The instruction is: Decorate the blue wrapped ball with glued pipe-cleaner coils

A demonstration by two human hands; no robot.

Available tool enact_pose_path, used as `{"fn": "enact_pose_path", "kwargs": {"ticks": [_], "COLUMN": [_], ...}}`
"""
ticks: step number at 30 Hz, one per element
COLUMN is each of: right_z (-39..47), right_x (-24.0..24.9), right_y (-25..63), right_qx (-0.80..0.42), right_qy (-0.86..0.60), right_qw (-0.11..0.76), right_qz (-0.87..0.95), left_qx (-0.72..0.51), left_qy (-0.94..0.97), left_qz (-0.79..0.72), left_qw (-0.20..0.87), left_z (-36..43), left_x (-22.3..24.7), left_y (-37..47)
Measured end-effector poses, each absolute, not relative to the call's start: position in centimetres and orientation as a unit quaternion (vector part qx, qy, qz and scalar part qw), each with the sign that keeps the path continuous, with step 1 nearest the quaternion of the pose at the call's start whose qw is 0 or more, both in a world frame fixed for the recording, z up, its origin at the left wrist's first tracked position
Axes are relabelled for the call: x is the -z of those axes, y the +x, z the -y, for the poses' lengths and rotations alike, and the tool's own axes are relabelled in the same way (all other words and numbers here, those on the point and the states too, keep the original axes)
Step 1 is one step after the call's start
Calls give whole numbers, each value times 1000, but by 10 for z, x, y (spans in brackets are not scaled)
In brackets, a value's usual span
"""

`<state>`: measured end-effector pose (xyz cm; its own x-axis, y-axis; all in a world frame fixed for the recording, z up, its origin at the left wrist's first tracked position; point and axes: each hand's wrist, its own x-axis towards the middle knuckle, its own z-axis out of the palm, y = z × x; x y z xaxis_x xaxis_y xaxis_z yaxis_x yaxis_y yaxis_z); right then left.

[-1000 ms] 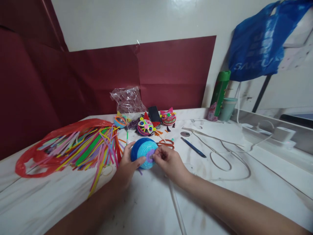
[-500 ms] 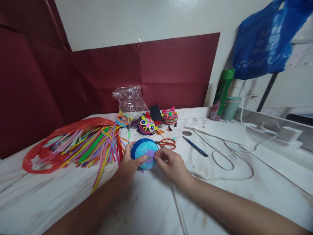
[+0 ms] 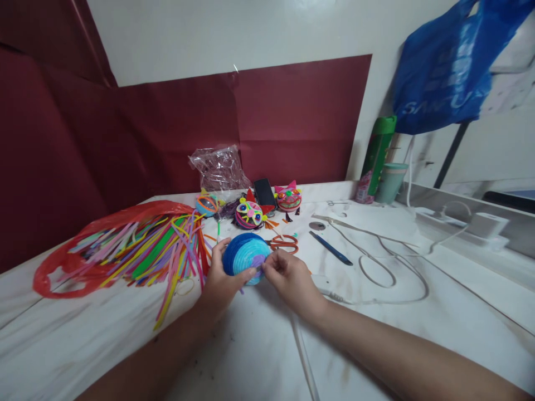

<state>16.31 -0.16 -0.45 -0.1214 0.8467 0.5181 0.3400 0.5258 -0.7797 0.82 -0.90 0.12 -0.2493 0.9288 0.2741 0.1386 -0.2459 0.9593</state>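
Note:
A round ball (image 3: 244, 253) wound in dark blue and light blue strips, with a purple patch on its lower right, is between my hands above the table. My left hand (image 3: 223, 278) grips its left side, the thumb lying across the front. The fingers of my right hand (image 3: 288, 275) are pinched together at the purple patch; what they hold is too small to make out. Orange-handled scissors (image 3: 285, 243) lie just behind the ball.
Colourful pipe cleaners (image 3: 154, 250) on a red bag (image 3: 62, 284) lie left. Behind are decorated balls (image 3: 249, 214), a phone (image 3: 264, 194) and clear plastic (image 3: 219, 170). A blue cutter (image 3: 330, 248), white cable (image 3: 384, 284), cup (image 3: 392, 184) and green can (image 3: 376, 159) are right.
The ball has tilted slightly, so more of its dark blue side shows and the purple patch sits further right. My hands keep their hold, and the view has shifted a little.

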Motion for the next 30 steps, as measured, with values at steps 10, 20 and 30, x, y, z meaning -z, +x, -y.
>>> {"fn": "enact_pose_path", "kwargs": {"ticks": [10,20,30], "right_z": [2,3,4], "right_x": [7,4,9], "right_y": [168,170,167], "right_qx": [-163,-153,-131], "right_qy": [-397,-368,-358], "right_qw": [484,517,508], "right_qz": [762,758,772], "left_qx": [-550,-535,-520], "left_qy": [544,560,577], "left_qz": [-520,-553,-558], "left_qw": [363,306,291], "left_z": [2,4,4], "left_x": [5,6,5], "left_y": [3,4,6]}}
